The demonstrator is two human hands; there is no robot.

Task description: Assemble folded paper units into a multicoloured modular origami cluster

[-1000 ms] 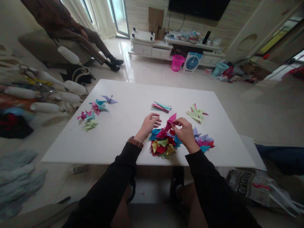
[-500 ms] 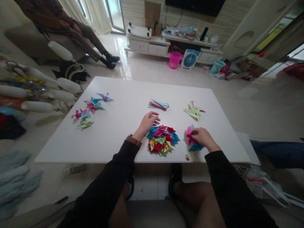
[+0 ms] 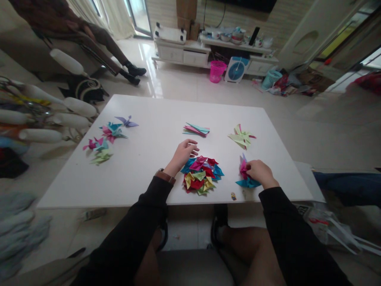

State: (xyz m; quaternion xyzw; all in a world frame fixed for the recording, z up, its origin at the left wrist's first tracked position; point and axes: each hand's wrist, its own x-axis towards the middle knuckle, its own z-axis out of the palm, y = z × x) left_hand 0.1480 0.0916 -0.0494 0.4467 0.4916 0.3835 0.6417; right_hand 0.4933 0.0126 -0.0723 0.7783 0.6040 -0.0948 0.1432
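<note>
My right hand [image 3: 262,173] is over the small group at the right, its fingers closed on a pink paper crane [image 3: 243,167]. Beside that crane lies a blue folded paper piece [image 3: 247,182], partly covered by my hand. Fingers apart and holding nothing, my left hand [image 3: 185,154] hovers at the upper left edge of a mixed heap of folded paper cranes [image 3: 200,174] in red, blue, pink, gold and green. Behind it rests a stack of narrow folded paper strips [image 3: 196,129]. Light green folded papers with pink bits [image 3: 242,137] lie farther back on the right.
Several finished-looking paper cranes [image 3: 109,132] stand along the left of the white table [image 3: 154,119]. A small sticker [image 3: 233,196] is near its front edge. At the left a lamp with white shades [image 3: 68,61] stands close, and a person [image 3: 89,39] sits beyond it.
My right hand has carried the pink crane from the middle heap to the group at the right and lowered it there. My left hand has stayed by the heap. The view has shifted slightly.
</note>
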